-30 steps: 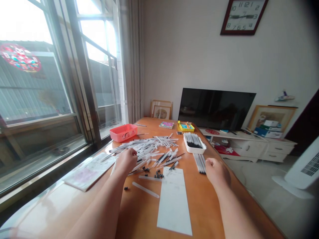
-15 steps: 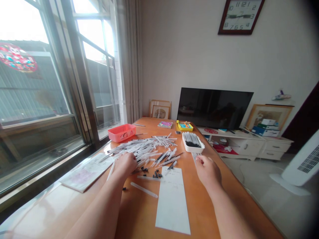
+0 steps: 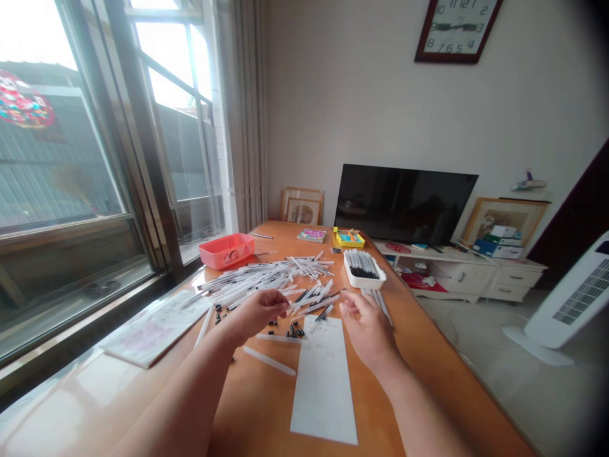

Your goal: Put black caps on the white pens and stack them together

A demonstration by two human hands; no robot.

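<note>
My left hand [image 3: 261, 313] is closed in a pinch just in front of the pile; whatever lies between its fingertips is too small to make out. Across a narrow gap, my right hand [image 3: 365, 327] has thumb and forefinger slightly apart, with nothing visible in it. Whitish pen barrels [image 3: 257, 279], some with dark ends, lie heaped beyond the left hand. Several small black pen caps [image 3: 295, 330] are scattered between the hands. A white tray [image 3: 365, 282] holds a packed row of black-ended pens [image 3: 361, 263]. Beside the right hand lie a few loose barrels [image 3: 380, 304].
A long white paper strip [image 3: 323, 387] runs down the wooden table [image 3: 257, 406]. At left are a worn booklet [image 3: 147, 330] and a pink bin [image 3: 227, 252]. Farther back sit a colourful booklet [image 3: 311, 235] and a yellow box [image 3: 349, 238]. A television [image 3: 404, 203] stands behind.
My left hand has moved right, off the pile, uncovering black caps. The right hand has moved left from the barrels beside the tray, which now lie free. The view has shifted slightly.
</note>
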